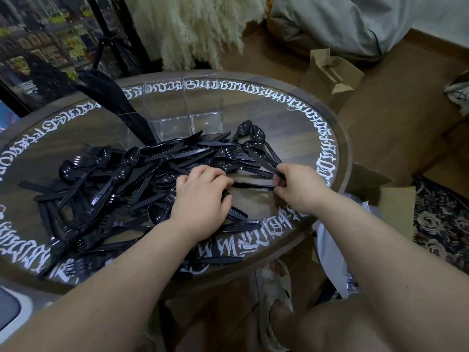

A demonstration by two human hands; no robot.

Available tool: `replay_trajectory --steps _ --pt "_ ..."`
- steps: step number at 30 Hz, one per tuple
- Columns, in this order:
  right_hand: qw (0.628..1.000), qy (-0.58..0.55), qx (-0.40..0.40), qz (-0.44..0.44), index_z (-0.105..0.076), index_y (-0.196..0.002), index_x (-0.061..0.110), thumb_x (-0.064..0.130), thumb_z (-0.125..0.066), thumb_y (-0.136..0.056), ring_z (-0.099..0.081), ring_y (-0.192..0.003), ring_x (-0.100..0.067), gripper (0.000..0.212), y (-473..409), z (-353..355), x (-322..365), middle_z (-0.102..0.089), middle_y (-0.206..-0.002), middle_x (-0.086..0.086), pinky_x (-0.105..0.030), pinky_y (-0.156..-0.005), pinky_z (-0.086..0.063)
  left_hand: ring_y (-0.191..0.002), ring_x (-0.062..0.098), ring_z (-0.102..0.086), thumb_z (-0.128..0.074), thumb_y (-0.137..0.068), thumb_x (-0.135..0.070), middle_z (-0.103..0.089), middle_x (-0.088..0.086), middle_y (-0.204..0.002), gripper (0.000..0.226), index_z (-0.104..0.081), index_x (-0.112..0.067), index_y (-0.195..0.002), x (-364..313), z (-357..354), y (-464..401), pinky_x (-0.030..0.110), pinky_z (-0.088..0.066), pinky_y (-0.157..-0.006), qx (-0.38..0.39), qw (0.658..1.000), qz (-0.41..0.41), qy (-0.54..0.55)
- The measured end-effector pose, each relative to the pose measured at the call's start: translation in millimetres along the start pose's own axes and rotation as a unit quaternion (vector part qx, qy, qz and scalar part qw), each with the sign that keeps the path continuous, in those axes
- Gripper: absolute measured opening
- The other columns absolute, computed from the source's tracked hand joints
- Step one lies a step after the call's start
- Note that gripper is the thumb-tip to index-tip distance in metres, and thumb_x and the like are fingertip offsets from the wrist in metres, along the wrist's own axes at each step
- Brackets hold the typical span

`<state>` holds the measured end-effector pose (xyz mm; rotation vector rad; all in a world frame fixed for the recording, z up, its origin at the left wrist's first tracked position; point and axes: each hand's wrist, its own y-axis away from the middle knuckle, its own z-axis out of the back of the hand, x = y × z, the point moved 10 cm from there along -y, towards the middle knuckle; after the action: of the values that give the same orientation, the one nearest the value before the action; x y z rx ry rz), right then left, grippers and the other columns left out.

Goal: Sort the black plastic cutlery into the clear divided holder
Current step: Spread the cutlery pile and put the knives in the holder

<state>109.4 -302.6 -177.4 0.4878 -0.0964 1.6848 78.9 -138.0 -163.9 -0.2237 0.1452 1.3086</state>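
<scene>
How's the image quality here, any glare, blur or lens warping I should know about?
Head view: wide-angle warping bends the round table rim; soft glare glints off the black cutlery and the clear holder, whose walls almost vanish; the dim upper-left background is blurry; both hands, left and right, look sharp.

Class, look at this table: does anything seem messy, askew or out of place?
Yes. The black cutlery lies jumbled across the table, types mixed, while two compartments of the clear holder look empty.

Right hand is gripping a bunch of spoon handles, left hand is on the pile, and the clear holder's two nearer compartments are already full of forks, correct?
Not quite: the head view shows the clear holder's two nearer compartments empty. The right hand does grip spoon handles, and the left hand is on the pile.
</scene>
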Motion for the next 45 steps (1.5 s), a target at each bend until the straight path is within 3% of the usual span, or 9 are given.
replay_trajectory --steps 5,9,13,18,24,30,34,39,45 --pt "0.997 -0.051 -0.05 -0.017 -0.059 -0.097 0.016 0.015 -0.051 -0.094 -0.054 -0.087 -0.022 0.009 5 24 -16 -0.057 -0.088 0.003 -0.03 -0.069 -0.038 -0.128 0.014 -0.032 -0.055 -0.091 -0.034 -0.05 -0.012 -0.13 0.027 -0.059 -0.026 -0.117 -12 5 -8 0.04 -0.025 -0.101 -0.033 0.999 -0.007 0.021" --pt "0.984 -0.137 -0.072 -0.09 -0.054 -0.092 0.014 0.019 -0.044 -0.095 -0.054 -0.08 -0.024 0.011 8 28 -38 -0.059 -0.084 -0.003 -0.033 -0.061 -0.035 -0.144 0.015 -0.008 -0.042 -0.095 -0.044 -0.022 -0.012 -0.155 0.051 -0.033 -0.031 -0.143 -33 -17 -19 0.048 -0.014 -0.11 0.045 0.998 -0.037 -0.013" --pt "0.964 -0.212 -0.087 -0.133 -0.039 -0.072 0.018 0.017 -0.035 -0.096 -0.044 -0.066 -0.021 0.024 8 27 -48 -0.048 -0.072 -0.004 -0.034 -0.056 -0.03 -0.147 0.018 0.007 -0.032 -0.097 -0.051 -0.005 -0.01 -0.16 0.06 -0.015 -0.031 -0.15 -39 -44 -20 0.061 -0.001 -0.112 0.13 0.99 -0.044 -0.038" --pt "0.951 -0.267 -0.081 -0.132 -0.042 -0.076 0.017 0.017 -0.035 -0.095 -0.051 -0.077 -0.031 0.02 2 18 -41 -0.054 -0.081 -0.01 -0.043 -0.069 -0.042 -0.144 0.013 -0.012 -0.034 -0.097 -0.05 -0.024 -0.017 -0.154 0.048 -0.032 -0.038 -0.143 -43 -31 -16 0.061 -0.002 -0.112 0.118 0.99 -0.065 -0.042" --pt "0.95 -0.28 -0.092 -0.101 -0.039 -0.081 0.009 0.013 -0.035 -0.095 -0.04 -0.066 -0.02 0.015 -8 15 -21 -0.046 -0.075 -0.007 -0.034 -0.056 -0.031 -0.142 0.016 -0.02 -0.049 -0.093 -0.039 -0.027 -0.006 -0.154 0.048 -0.042 -0.03 -0.14 -4 2 -19 0.051 -0.007 -0.115 -0.005 1.0 0.019 0.002" --pt "0.971 -0.206 -0.102 -0.072 -0.043 -0.084 0.014 0.03 -0.041 -0.098 -0.045 -0.071 -0.022 0.022 -15 18 -7 -0.049 -0.073 0.0 -0.035 -0.058 -0.027 -0.147 0.011 -0.006 -0.039 -0.097 -0.047 -0.014 -0.008 -0.159 0.054 -0.027 -0.033 -0.148 -6 -20 -15 0.052 -0.003 -0.117 0.108 0.994 -0.014 -0.017" --pt "0.976 -0.186 -0.097 -0.06 -0.054 -0.093 0.009 0.034 -0.041 -0.1 -0.046 -0.08 -0.025 0.029 -18 12 -2 -0.053 -0.08 -0.003 -0.03 -0.065 -0.026 -0.142 0.014 -0.025 -0.047 -0.096 -0.038 -0.033 -0.007 -0.152 0.046 -0.044 -0.029 -0.14 -7 0 -17 0.045 -0.02 -0.116 0.045 0.998 -0.035 0.036" --pt "0.978 -0.182 -0.092 -0.052 -0.052 -0.086 0.006 0.026 -0.039 -0.102 -0.044 -0.075 -0.024 0.029 -18 5 0 -0.048 -0.07 0.0 -0.032 -0.059 -0.018 -0.121 0.026 -0.049 -0.058 -0.09 -0.025 -0.06 0.0 -0.126 0.031 -0.065 -0.02 -0.12 34 29 -18 0.043 -0.041 -0.1 -0.056 0.997 0.043 0.019" --pt "0.982 -0.155 -0.095 -0.042 -0.056 -0.089 0.011 0.025 -0.047 -0.097 -0.05 -0.08 -0.024 0.019 -20 6 6 -0.055 -0.078 -0.001 -0.03 -0.064 -0.031 -0.124 0.022 -0.04 -0.048 -0.094 -0.039 -0.055 -0.007 -0.13 0.037 -0.058 -0.028 -0.128 60 14 -15 0.042 -0.038 -0.096 0.019 0.99 0.131 -0.039"
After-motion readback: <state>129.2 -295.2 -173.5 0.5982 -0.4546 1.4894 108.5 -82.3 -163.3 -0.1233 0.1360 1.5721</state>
